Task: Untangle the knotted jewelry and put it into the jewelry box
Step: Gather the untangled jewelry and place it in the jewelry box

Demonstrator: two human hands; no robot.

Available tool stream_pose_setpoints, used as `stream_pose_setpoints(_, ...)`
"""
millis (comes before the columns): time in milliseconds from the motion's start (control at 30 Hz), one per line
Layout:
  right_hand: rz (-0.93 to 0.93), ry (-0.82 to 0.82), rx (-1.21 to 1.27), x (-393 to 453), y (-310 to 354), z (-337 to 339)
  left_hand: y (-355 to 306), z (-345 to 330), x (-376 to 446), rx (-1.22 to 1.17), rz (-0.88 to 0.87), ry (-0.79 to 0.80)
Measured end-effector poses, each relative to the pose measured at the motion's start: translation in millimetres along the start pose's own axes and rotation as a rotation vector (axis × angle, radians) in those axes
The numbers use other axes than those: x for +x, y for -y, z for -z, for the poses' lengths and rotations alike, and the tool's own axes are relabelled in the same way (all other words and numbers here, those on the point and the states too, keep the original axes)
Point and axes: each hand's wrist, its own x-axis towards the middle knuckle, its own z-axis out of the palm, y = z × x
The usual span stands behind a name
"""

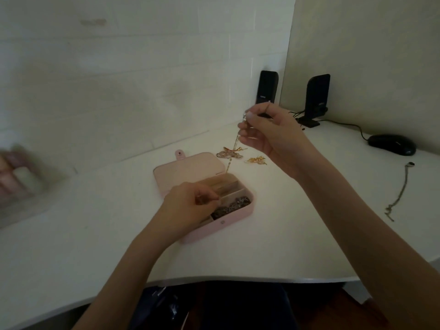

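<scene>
While pinched by right hand (266, 132), chain (234, 148) dangling over jewelry box (228, 220).

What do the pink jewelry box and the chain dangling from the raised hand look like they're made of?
The jewelry box looks like smooth matte pink faux leather or plastic, with soft rounded corners and a snap-button tab; the picture cannot settle which. The chain, pinched by the right hand, looks like gold-toned metal: thin, yellowish, with small glints. Real gold or plating cannot be told.
</scene>
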Motion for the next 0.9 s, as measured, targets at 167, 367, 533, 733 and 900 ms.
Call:
stream_pose_setpoints(167, -0.025, 0.079, -0.074, -7.9, -5.8, -12.9, 0.4, 5.3, -5.0, 0.079, -0.047, 0.080)
stream_pose_setpoints(367, -0.070, 0.210, -0.213, -22.4, -20.0, -21.3, -12.3, 1.8, 1.3, -0.463, 0.056, 0.071)
stream_pose_setpoints(533, -0.001, 0.043, -0.492, -25.1, -27.3, 2.0, -9.1, -7.5, 1.6, -0.416, 0.040, -0.040)
stream_pose_setpoints(733, -0.041, 0.035, -0.970, -31.1, -48.0, 30.0, 0.8, -15.2, -3.9, -0.133, -0.032, -0.198)
stream_pose_setpoints(900, 0.021, 0.051, -1.098, -34.4, -61.5, 29.0, 1.8, -19.1, -5.7, 0.077, -0.127, -0.179)
